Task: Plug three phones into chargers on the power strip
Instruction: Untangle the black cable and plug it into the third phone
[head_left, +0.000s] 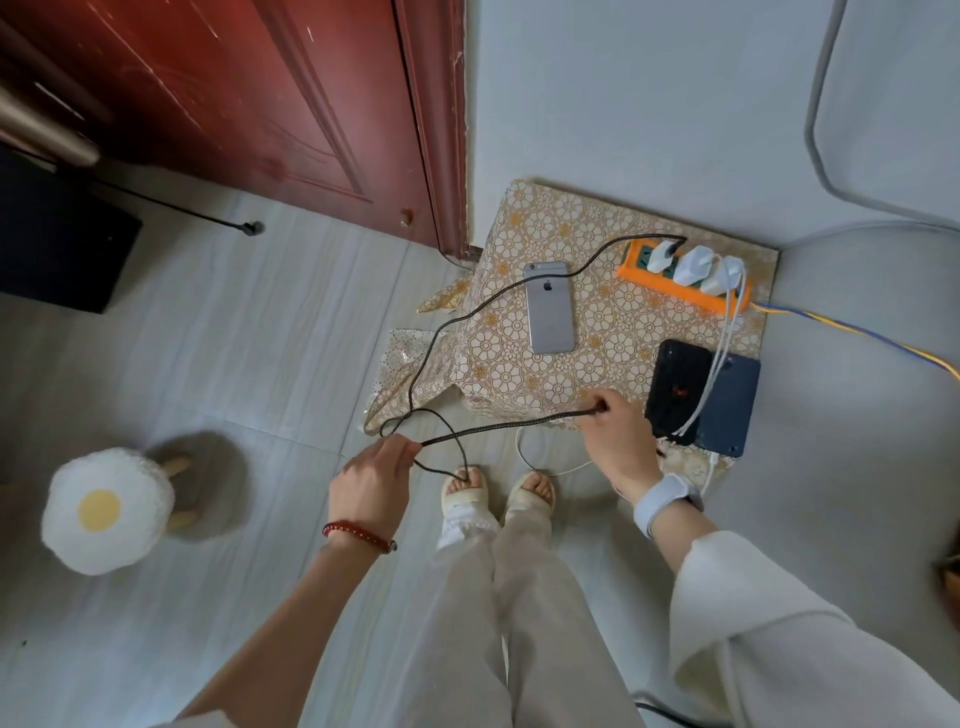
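Three phones (549, 307), three chargers (696, 265); left hand (375, 480) and right hand (618, 436) each pinch one black cable (498, 428)

The black cable (498, 296) has its tip hidden inside the right hand (618, 436); the dark blue phone (730, 405) lies partly under the black phone (675, 389); socket faces on the power strip (680, 283) are covered by white chargers (693, 265); the strip's cord (857, 332) runs off the right edge.

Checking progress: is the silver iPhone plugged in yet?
Not plugged in. The silver iPhone lies face down with no connector; both hands hold the black braided cable.
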